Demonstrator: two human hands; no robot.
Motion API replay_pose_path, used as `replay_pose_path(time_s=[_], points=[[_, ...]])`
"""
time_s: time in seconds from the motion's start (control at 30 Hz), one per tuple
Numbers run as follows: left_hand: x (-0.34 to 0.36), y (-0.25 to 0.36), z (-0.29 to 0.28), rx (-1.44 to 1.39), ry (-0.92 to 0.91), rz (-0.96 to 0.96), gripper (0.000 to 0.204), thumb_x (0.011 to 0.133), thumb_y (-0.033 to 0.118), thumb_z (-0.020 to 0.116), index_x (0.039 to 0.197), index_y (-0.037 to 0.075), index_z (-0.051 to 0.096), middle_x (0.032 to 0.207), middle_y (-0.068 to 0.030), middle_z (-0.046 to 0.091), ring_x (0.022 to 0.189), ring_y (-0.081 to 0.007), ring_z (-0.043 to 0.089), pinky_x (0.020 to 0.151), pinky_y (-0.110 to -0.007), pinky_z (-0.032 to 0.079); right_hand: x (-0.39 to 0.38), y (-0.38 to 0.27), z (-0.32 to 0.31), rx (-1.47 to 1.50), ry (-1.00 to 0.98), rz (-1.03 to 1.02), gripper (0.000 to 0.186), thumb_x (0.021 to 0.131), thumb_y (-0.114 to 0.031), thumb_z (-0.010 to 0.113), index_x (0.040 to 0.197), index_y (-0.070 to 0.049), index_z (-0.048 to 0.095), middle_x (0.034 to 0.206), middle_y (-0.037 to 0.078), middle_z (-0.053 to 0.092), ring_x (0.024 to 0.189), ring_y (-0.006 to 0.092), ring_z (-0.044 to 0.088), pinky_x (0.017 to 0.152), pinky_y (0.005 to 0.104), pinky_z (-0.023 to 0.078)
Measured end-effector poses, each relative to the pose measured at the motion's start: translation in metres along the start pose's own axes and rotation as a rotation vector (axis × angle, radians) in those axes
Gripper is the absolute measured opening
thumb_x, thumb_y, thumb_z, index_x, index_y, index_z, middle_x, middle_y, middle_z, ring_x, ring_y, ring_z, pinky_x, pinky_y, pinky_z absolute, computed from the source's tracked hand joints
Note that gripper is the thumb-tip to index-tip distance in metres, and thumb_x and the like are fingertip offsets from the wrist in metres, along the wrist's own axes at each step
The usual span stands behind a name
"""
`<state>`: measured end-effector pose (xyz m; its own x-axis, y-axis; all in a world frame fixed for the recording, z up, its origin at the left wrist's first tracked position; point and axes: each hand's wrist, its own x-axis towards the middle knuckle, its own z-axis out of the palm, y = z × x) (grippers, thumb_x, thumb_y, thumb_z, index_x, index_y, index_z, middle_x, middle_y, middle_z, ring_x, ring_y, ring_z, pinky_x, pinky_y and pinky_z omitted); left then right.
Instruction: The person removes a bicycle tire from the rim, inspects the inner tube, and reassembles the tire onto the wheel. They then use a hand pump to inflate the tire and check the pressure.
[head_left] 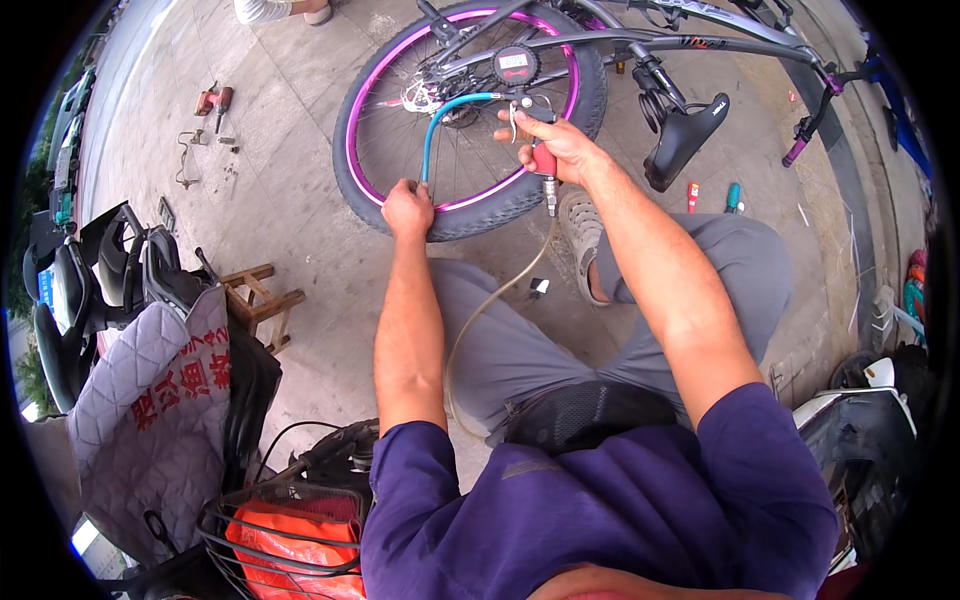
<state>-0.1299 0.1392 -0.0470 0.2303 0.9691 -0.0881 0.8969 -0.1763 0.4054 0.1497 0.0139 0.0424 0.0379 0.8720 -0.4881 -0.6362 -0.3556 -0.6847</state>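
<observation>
**Onlooker A:** Bicycle wheel, purple rim and black tyre, stands on the paving in front of the seated person's knees; the frame is inverted, with the saddle just right of the wheel. Where are the hands?

**Onlooker B:** Left hand is closed in a fist at the lower edge of the wheel, gripping the end of the blue hose where it meets the rim. Right hand is wrapped around the red-handled inflator, in front of the lower right of the wheel. Its round gauge sits above, over the spokes.

**Onlooker A:** Procedure for doing it well?

**Onlooker B:** In my judgement: hold the hose end square and firm against the rim so no air leaks. Squeeze the trigger in short bursts. Read the gauge between bursts. Keep the pale supply line, which trails down from the wheel across the lap, free of kinks.

**Onlooker A:** Hazards?

**Onlooker B:** Overfilling, probably, and the hose end slipping off.
</observation>
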Motion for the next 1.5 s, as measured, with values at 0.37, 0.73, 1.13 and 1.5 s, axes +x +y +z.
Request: replay_pose_path(time_s=[0.37,0.73,1.13,1.5], points=[[0.0,-0.004,0.0,0.003,0.021,0.032,0.029,0.089,0.032,0.072,0.095,0.004,0.074,0.091,-0.0183,0.075,0.09,-0.0394,0.071,0.082,-0.049,0.053,0.006,0.004,-0.007,0.047,-0.057,0.033,0.052,0.096,-0.044,0.071,0.139,-0.015,0.06,0.126,0.009,0.068,0.065,0.0102,0.06,0.055,0.0262,0.049],[0.0,-0.004,0.0,0.014,0.025,0.037,0.03,0.089,0.032,0.072,0.096,0.004,0.074,0.092,-0.0189,0.075,0.09,-0.0395,0.071,0.083,-0.049,0.053,0.008,0.005,-0.008,0.058,-0.056,0.041,0.049,0.097,-0.043,0.071,0.137,-0.017,0.062,0.125,0.008,0.069,0.066,0.01,0.061,0.056,0.0271,0.049],[-0.001,-0.003,-0.001,0.004,0.019,0.039,0.03,0.089,0.032,0.072,0.096,0.004,0.074,0.092,-0.0179,0.075,0.091,-0.0392,0.072,0.083,-0.049,0.053,0.008,0.006,-0.009,0.066,-0.063,0.039,0.053,0.096,-0.044,0.071,0.139,-0.015,0.059,0.125,0.008,0.068,0.066,0.0104,0.061,0.056,0.0264,0.049],[0.0,-0.005,-0.001,0.013,-0.008,0.016,0.031,0.089,0.035,0.072,0.095,0.004,0.073,0.093,-0.0185,0.074,0.092,-0.0395,0.07,0.084,-0.049,0.053,0.004,0.003,-0.004,0.058,-0.044,0.033,0.052,0.098,-0.044,0.069,0.138,-0.012,0.059,0.114,0.008,0.069,0.065,0.01,0.057,0.055,0.026,0.047]])
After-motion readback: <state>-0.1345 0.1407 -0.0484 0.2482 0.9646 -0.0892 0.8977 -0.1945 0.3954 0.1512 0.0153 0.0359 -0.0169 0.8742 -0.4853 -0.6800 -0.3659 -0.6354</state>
